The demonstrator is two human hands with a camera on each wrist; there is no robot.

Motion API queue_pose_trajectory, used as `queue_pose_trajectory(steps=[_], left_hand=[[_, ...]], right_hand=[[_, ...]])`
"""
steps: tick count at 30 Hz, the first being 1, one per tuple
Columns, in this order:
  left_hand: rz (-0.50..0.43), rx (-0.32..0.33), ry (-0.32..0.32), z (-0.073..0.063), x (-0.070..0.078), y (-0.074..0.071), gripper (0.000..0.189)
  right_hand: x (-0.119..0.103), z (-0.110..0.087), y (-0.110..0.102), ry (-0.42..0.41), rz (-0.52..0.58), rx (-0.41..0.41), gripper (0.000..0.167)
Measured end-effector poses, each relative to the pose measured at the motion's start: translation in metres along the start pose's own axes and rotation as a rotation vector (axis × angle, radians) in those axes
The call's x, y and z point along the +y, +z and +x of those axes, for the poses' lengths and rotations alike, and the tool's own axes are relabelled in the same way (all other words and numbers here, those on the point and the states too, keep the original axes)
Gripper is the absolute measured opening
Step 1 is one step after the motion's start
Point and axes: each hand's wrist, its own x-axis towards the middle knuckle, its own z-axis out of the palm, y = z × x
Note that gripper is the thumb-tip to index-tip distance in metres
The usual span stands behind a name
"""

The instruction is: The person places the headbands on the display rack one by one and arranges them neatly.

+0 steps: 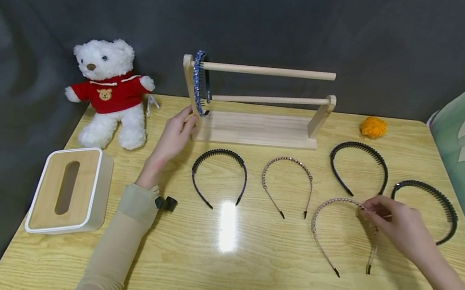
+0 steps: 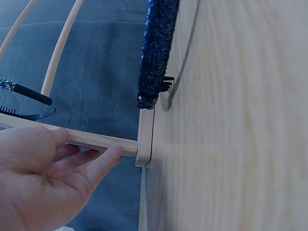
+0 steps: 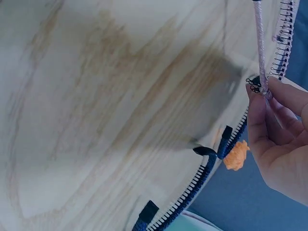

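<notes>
My left hand (image 1: pixel 175 134) grips the left upright of a wooden headband rack (image 1: pixel 256 131), thumb and fingers on either side of it near the base. Close above that hand, a blue glittery headband (image 1: pixel 197 82) hangs on the rack's upper rod at its left end. On the right, my right hand (image 1: pixel 401 224) pinches a pink beaded headband (image 1: pixel 314 220) at the top right of its arch, between thumb and fingertips. In the right wrist view the pinched band (image 3: pixel 261 48) shows small wire teeth.
A dark toothed headband (image 1: pixel 221 152) and another pink one (image 1: pixel 288 159) lie before the rack. Two black headbands, one farther back (image 1: pixel 363 145) and one (image 1: pixel 432 189) beside my right hand, lie rightward. Around them are orange yarn (image 1: pixel 373 127), a teddy bear (image 1: pixel 116 94) and a tissue box (image 1: pixel 84 185).
</notes>
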Motion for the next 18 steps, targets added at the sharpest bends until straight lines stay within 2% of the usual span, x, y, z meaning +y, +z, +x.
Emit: queue_pose_trajectory(steps=[5,10,18], left_hand=[[-0.008,0.001,0.001,-0.001,0.001,0.0,0.045],[-0.017,-0.003,0.001,-0.001,0.002,0.0,0.045],[-0.014,-0.006,0.003,-0.001,0.002,0.0,0.046]], right_hand=[[0.0,-0.003,-0.007,-0.009,0.033,0.007,0.021],[-0.001,-0.01,-0.013,0.022,0.113,0.02,0.019],[-0.003,-0.019,-0.023,0.103,0.251,-0.041,0.016]])
